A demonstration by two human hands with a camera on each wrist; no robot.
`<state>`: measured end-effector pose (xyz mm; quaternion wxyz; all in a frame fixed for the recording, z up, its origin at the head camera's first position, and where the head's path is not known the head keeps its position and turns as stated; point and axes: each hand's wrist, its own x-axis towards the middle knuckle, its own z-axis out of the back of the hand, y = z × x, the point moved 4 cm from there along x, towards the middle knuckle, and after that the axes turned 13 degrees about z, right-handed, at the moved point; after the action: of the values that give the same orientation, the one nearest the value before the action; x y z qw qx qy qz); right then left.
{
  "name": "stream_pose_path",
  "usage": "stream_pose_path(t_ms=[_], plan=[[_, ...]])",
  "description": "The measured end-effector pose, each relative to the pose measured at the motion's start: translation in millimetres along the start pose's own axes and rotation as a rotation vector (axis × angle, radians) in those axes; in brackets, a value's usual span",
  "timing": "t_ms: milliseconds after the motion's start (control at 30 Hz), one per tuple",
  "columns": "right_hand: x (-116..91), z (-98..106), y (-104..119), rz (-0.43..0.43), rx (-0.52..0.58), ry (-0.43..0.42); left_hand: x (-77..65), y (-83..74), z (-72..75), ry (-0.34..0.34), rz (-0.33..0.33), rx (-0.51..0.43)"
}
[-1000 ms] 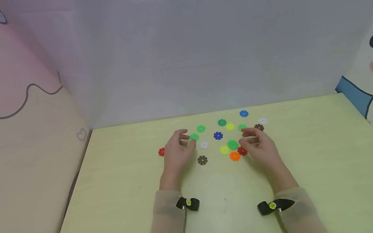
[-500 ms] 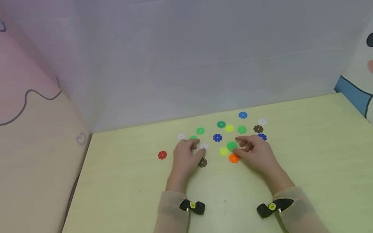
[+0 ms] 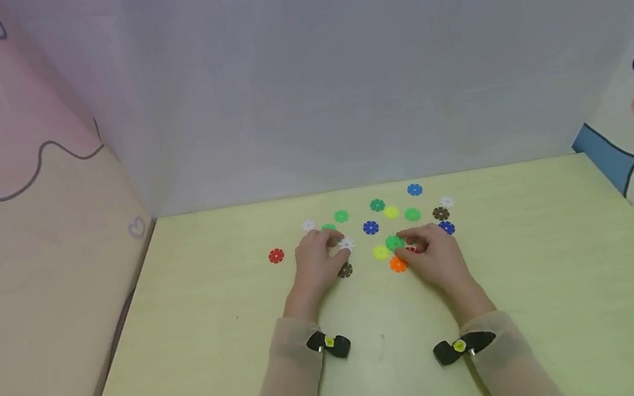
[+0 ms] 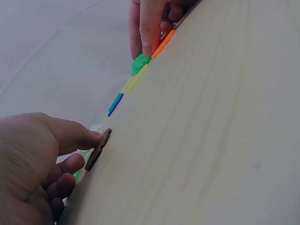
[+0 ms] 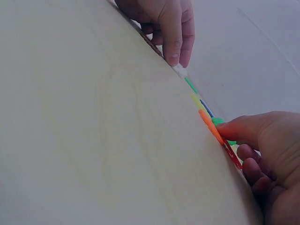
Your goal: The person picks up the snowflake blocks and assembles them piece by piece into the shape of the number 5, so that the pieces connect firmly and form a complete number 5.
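Observation:
Flat notched plastic discs, like snowflake building discs, lie scattered on the table. My left hand pinches a white disc between thumb and fingers; in the right wrist view this white disc looks slightly raised. Under the left thumb lies a brown disc, partly covered. With thumb and forefinger my right hand pinches a green disc, whose edge sits tilted up in the left wrist view. An orange disc and a yellow disc lie beside it. The right fingers mostly hide a red disc.
More discs spread behind and around the hands: a red disc at left, a dark blue disc in the middle, a blue disc farthest back. A pale wall stands behind the table, with printed panels at both sides.
My left hand has moved right and slightly down onto the white disc, uncovering the red and another white disc. My right hand has shifted left onto the green disc, uncovering a blue one.

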<state>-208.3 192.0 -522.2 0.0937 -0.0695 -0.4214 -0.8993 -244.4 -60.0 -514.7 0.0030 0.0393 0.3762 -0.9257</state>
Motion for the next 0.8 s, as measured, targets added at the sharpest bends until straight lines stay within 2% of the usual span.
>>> stream_pose_path(t_ms=[133,233,367,467,600,700,800], plan=[[-1,3,1,-0.051,0.083,-0.053,-0.4,0.3,0.5,0.041,0.034,-0.098],[-1,3,3,-0.069,0.161,-0.072,-2.0,1.2,3.2,0.060,0.070,-0.235],[-2,1,10,-0.054,0.323,-0.081,-3.7,-1.9,5.3,0.049,0.083,-0.411],[-3,-2,16,0.003,0.414,-0.102,-5.2,-6.8,4.3,0.063,0.077,-0.528],[-3,-4,20,0.094,0.425,-0.136,-6.9,-11.0,1.0,0.148,0.054,-0.656],[-4,-3,21,0.113,0.445,-0.150,-7.0,-12.8,-2.1,0.213,0.015,-0.707],[-4,-4,22,0.100,0.507,-0.135,-7.3,-13.9,-3.7,0.250,-0.014,-0.736]])
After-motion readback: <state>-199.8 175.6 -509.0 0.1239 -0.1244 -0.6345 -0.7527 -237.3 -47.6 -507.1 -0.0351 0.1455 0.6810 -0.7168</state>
